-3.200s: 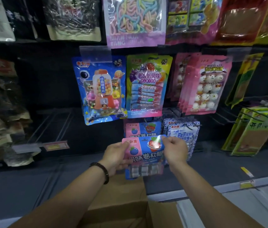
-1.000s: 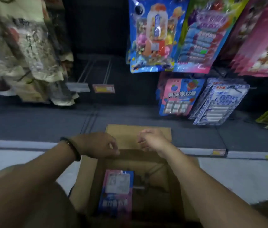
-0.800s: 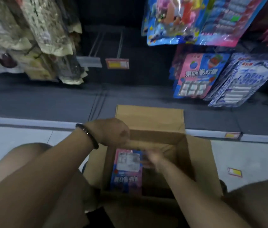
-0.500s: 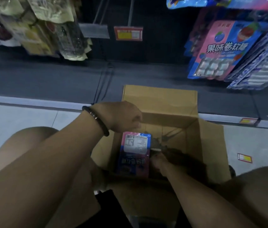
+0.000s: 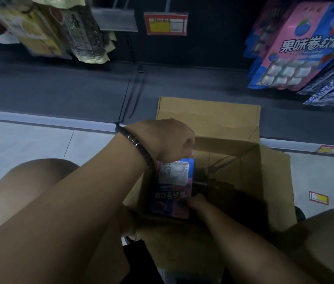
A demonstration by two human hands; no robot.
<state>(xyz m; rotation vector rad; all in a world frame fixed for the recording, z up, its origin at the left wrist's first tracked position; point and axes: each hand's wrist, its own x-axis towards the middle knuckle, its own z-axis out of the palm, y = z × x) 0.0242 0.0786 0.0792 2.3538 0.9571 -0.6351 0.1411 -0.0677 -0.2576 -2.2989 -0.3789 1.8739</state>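
Two-handed now on the candy packet [image 5: 172,193], down inside the cardboard box [image 5: 209,117], close against its left wall. Pinching the far top edge with the left hand [image 5: 162,140], fingers curled over it. Gripping the near right corner with the right hand [image 5: 197,202], deep in shadow. Standing tilted there, back label up to the camera, long axis running near to far, straight away from the body. Nearest the right hand at the low end, but better placed for lifting at the top, so probably a straight pull upward, then out toward the hanging packets [image 5: 297,48] on the shelf. Since half a second ago: down with the left hand from just above the packet onto its top edge, no change at the right-hand corner, hardly any shift of the packet itself. Since three seconds back: no longer up at the display with a packet, down at floor level instead.
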